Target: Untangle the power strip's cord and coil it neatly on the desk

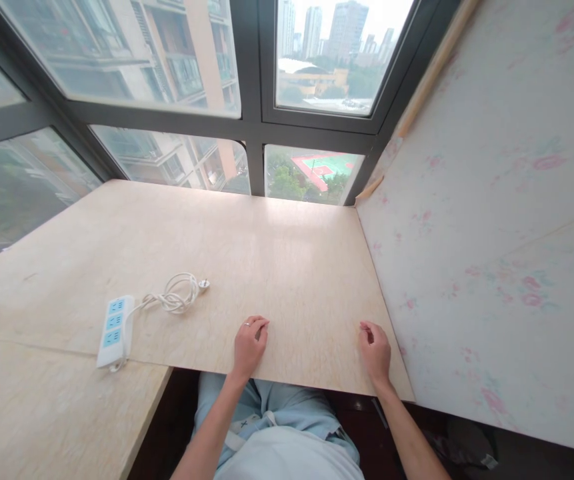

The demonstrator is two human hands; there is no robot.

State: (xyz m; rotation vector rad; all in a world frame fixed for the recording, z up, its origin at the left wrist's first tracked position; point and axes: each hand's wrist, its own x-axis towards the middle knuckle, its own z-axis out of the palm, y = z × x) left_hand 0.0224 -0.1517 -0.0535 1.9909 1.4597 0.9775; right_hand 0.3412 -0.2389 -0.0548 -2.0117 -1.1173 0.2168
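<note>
My left hand rests on the pale wooden tabletop near its front edge, fingers curled loosely with a ring showing and nothing in them. My right hand lies on the same edge further right, fingers bent under, also holding nothing. A white power strip with blue sockets lies to the left of my left hand. Its white cable is coiled on the table and ends in a plug.
Large windows with dark frames run along the back and left of the table. A wall with faded floral paper closes the right side. A second pale board adjoins at the lower left. My lap is visible below the table edge.
</note>
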